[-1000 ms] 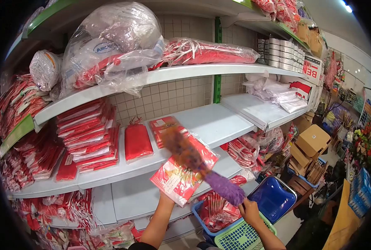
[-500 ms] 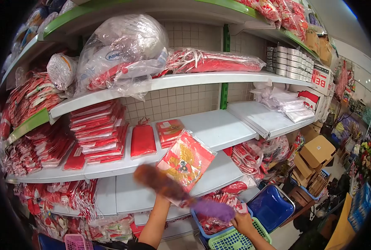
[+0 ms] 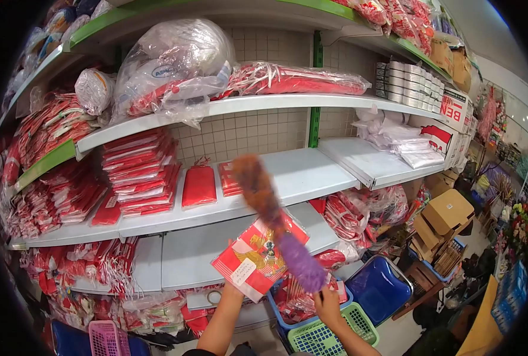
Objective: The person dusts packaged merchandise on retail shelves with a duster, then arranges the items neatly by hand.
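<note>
My left hand (image 3: 234,292) grips a flat plastic-wrapped packet (image 3: 252,252), red and white with a golden eagle emblem and a white label. The packet is tilted in front of the lower shelf. Closed round the end of a fluffy duster (image 3: 299,261) is my right hand (image 3: 326,304). The duster is purple near my hand and orange-brown toward its far tip, blurred, and overlaps the packet in this view. Behind its tip, on the middle shelf (image 3: 299,172), lie a plain red packet (image 3: 199,186) and another red packet (image 3: 229,180), partly hidden by the duster.
Tall stacks of red-and-white packets (image 3: 142,172) fill the shelf's left. Above sit a big clear plastic bag (image 3: 172,65) and silver rolls (image 3: 412,83). Below my hands are a blue basket (image 3: 350,295), a green basket (image 3: 359,323) and a blue stool (image 3: 379,291). Cardboard boxes (image 3: 448,210) stand right.
The packet has come down and left, turning so its label shows. The duster has swung upright, its brown tip rising to the middle shelf. My right hand has shifted slightly left.
</note>
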### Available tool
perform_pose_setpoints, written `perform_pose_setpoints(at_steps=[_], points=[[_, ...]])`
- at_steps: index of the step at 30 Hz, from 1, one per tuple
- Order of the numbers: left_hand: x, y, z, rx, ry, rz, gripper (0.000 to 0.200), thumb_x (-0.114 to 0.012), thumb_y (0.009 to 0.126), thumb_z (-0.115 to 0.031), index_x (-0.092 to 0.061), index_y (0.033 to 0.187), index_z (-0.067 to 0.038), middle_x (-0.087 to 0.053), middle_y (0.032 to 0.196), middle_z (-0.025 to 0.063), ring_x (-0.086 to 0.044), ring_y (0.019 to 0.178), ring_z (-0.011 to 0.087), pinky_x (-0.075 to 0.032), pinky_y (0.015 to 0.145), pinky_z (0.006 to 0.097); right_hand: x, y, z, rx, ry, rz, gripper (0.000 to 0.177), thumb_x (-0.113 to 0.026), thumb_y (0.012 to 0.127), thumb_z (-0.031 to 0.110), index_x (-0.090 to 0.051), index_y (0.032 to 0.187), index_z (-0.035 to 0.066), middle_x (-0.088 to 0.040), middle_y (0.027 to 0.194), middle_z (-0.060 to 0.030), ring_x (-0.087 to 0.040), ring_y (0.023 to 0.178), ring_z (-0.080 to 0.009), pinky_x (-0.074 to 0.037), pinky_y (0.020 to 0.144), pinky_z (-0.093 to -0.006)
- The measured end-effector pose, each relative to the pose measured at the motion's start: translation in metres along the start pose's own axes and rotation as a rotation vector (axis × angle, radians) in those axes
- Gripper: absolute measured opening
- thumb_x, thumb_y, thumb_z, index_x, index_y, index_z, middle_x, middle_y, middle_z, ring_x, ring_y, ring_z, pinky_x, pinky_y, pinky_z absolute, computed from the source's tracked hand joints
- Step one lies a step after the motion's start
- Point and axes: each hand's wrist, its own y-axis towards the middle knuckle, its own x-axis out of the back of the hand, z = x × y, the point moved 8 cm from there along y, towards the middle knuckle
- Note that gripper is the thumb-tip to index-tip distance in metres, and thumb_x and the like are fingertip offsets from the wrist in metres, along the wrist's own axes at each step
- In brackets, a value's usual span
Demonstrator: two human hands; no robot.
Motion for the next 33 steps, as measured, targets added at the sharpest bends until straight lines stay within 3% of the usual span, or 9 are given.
perform_pose_setpoints(at_steps=[3, 6, 10, 16, 20, 21, 24, 27, 33], points=[[0.000, -0.003, 0.000, 0.011, 0.022, -0.015, 0.057, -0.038, 0.091, -0.053, -0.043, 0.129, -0.010, -0.048, 0.129, 0.0134, -0.048, 0.114, 0.0321, -0.036, 0.099, 0.0488, -0.014, -0.014, 0.030, 0.221, -0.101, 0.201, 0.018, -0.060, 0.078, 0.017, -0.053, 0.073, 0.001, -0.054, 0.059, -0.0202, -0.055, 0.055, -0.0379, -0.041, 0.051, -0.0447], [0.000, -0.006, -0.003, 0.013, 0.033, -0.024, 0.057, -0.038, 0.091, -0.053, -0.044, 0.128, -0.010, -0.049, 0.128, 0.0135, -0.049, 0.114, 0.0321, -0.036, 0.099, 0.0485, -0.010, -0.018, 0.018, 0.137, -0.082, 0.078, 0.018, -0.060, 0.078, 0.015, -0.053, 0.074, 0.000, -0.054, 0.059, -0.0208, -0.055, 0.054, -0.0385, -0.041, 0.050, -0.0442], [-0.004, -0.007, -0.010, 0.003, 0.023, -0.027, 0.057, -0.039, 0.091, -0.053, -0.046, 0.127, -0.010, -0.050, 0.127, 0.0136, -0.049, 0.113, 0.0321, -0.036, 0.099, 0.0482, -0.010, -0.013, -0.003, -0.144, 0.099, -0.068, 0.022, -0.061, 0.080, 0.020, -0.054, 0.082, 0.000, -0.056, 0.063, -0.0215, -0.058, 0.056, -0.0369, -0.044, 0.051, -0.0451], [-0.001, -0.017, -0.026, -0.024, 0.058, -0.043, 0.058, -0.039, 0.090, -0.054, -0.046, 0.127, -0.010, -0.050, 0.127, 0.0142, -0.049, 0.114, 0.0321, -0.037, 0.099, 0.0481, -0.046, -0.030, 0.046, 0.318, -0.086, 0.284, 0.023, -0.060, 0.081, 0.022, -0.053, 0.082, 0.000, -0.057, 0.063, -0.0216, -0.057, 0.055, -0.0368, -0.044, 0.050, -0.0447], [0.000, -0.023, -0.033, -0.034, 0.064, -0.053, 0.058, -0.039, 0.090, -0.054, -0.047, 0.127, -0.009, -0.050, 0.128, 0.0147, -0.049, 0.114, 0.0322, -0.037, 0.098, 0.0480, -0.034, -0.010, 0.010, -0.022, 0.049, -0.004, 0.019, -0.057, 0.082, 0.017, -0.053, 0.086, -0.001, -0.057, 0.064, -0.0216, -0.056, 0.054, -0.0369, -0.042, 0.050, -0.0440], [0.001, -0.023, -0.035, -0.035, 0.064, -0.054, 0.059, -0.039, 0.090, -0.054, -0.047, 0.127, -0.009, -0.050, 0.128, 0.0148, -0.049, 0.114, 0.0322, -0.038, 0.098, 0.0480, -0.027, -0.008, 0.012, 0.000, 0.028, -0.098, 0.017, -0.055, 0.082, 0.015, -0.053, 0.083, -0.002, -0.057, 0.063, -0.0212, -0.056, 0.053, -0.0367, -0.041, 0.050, -0.0439], [0.001, -0.022, -0.037, -0.029, 0.068, -0.045, 0.059, -0.040, 0.090, -0.054, -0.047, 0.126, -0.008, -0.050, 0.127, 0.0150, -0.049, 0.114, 0.0319, -0.039, 0.097, 0.0477, -0.039, -0.013, 0.020, 0.031, -0.004, -0.037, 0.016, -0.055, 0.082, 0.014, -0.052, 0.080, -0.002, -0.055, 0.061, -0.0209, -0.055, 0.053, -0.0369, -0.041, 0.050, -0.0431], [-0.001, -0.020, -0.035, -0.013, 0.048, -0.011, 0.058, -0.040, 0.090, -0.054, -0.048, 0.125, -0.008, -0.051, 0.126, 0.0152, -0.050, 0.113, 0.0314, -0.040, 0.096, 0.0473, -0.046, -0.024, 0.053, 0.331, -0.017, 0.132, 0.017, -0.056, 0.081, 0.013, -0.051, 0.077, -0.003, -0.054, 0.060, -0.0214, -0.055, 0.053, -0.0375, -0.041, 0.050, -0.0440], [-0.009, -0.016, -0.031, 0.016, 0.006, 0.075, 0.058, -0.040, 0.090, -0.053, -0.049, 0.123, -0.007, -0.052, 0.125, 0.0157, -0.052, 0.111, 0.0305, -0.043, 0.093, 0.0464, -0.015, -0.016, 0.005, -0.155, 0.137, -0.150, 0.016, -0.060, 0.078, 0.014, -0.053, 0.078, -0.001, -0.054, 0.061, -0.0216, -0.055, 0.055, -0.0378, -0.042, 0.051, -0.0429]])
